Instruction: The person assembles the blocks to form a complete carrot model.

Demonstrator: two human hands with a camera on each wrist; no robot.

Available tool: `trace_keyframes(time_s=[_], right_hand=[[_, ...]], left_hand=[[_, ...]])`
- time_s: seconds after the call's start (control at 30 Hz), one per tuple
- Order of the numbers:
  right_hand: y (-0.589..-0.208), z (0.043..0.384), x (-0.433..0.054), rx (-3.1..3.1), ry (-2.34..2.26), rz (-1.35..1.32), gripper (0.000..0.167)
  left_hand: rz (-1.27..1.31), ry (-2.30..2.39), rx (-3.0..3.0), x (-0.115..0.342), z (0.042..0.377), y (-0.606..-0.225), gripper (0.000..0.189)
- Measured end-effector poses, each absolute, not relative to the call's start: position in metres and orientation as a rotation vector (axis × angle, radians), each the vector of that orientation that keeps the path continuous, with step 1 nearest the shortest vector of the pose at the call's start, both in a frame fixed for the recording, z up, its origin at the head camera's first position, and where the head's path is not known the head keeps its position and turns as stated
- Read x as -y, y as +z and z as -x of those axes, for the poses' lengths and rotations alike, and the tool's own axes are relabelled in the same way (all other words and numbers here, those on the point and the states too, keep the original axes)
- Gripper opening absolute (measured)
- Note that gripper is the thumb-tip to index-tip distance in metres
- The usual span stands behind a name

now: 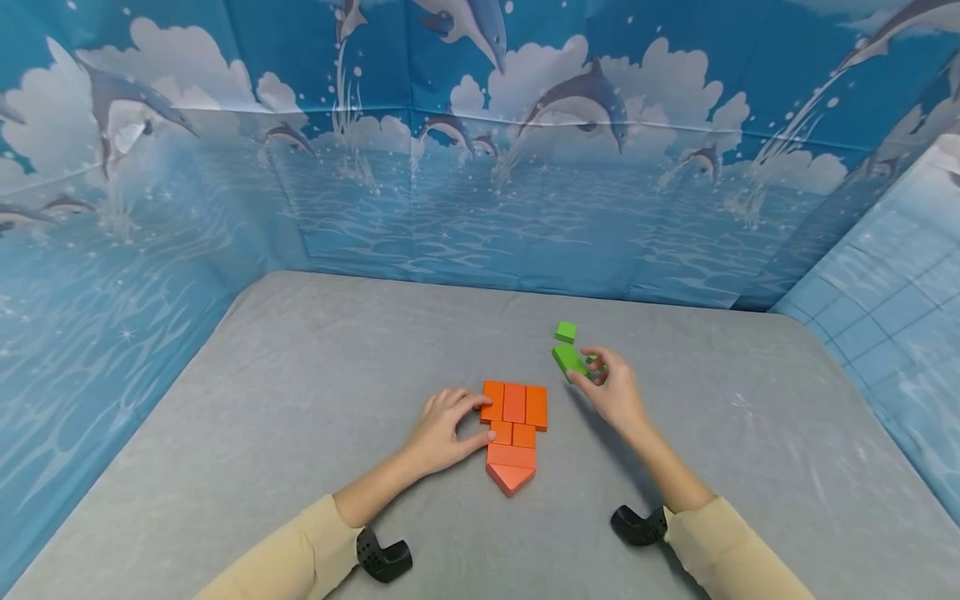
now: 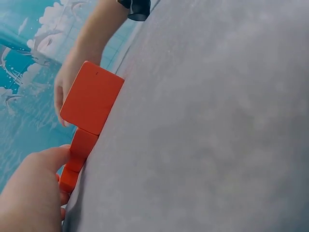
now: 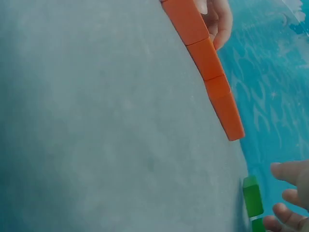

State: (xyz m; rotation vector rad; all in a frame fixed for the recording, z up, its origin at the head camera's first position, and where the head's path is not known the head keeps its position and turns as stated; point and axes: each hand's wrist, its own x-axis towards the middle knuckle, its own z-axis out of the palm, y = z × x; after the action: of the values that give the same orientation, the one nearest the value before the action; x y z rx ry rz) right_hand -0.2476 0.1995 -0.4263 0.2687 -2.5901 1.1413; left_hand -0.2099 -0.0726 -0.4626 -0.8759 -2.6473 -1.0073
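Note:
Orange blocks (image 1: 514,403) lie flat together on the grey surface, a row of three above two small ones, then a larger piece and a pointed tip. My left hand (image 1: 442,433) rests at their left side, its thumb and index fingertips touching the edge. In the left wrist view its thumb meets an orange block (image 2: 83,143). My right hand (image 1: 617,393) hovers with parted, bent fingers by a longer green block (image 1: 570,360). The right wrist view shows the thumb apart from that green block (image 3: 252,196). More green shows behind the fingers, partly hidden. A small green block (image 1: 566,332) lies just beyond.
The grey cloth-like surface (image 1: 360,333) spreads around the blocks. A blue curtain (image 1: 480,217) printed with dolphins and clouds stands along the back and both sides. Black devices (image 1: 384,557) sit at both wrists, by the beige sleeves.

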Motion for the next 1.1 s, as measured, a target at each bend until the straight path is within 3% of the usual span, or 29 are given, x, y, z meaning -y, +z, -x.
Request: trace_keyframes(time_s=[0.43, 0.83, 1.1], right_hand=[[-0.453, 0.254, -0.200, 2.601, 0.999, -0.155, 0.039], [-0.452, 0.251, -0.197, 2.583, 1.038, -0.125, 0.037], [-0.441, 0.259, -0.189, 2.636, 1.135, -0.339, 0.035]], left_hand=[[0.867, -0.999, 2.657, 0.072, 0.210, -0.463, 0.046], [0.864, -0.985, 2.648, 0.073, 0.209, -0.461, 0.045], [0.873, -0.988, 2.644, 0.072, 0.209, -0.460, 0.045]])
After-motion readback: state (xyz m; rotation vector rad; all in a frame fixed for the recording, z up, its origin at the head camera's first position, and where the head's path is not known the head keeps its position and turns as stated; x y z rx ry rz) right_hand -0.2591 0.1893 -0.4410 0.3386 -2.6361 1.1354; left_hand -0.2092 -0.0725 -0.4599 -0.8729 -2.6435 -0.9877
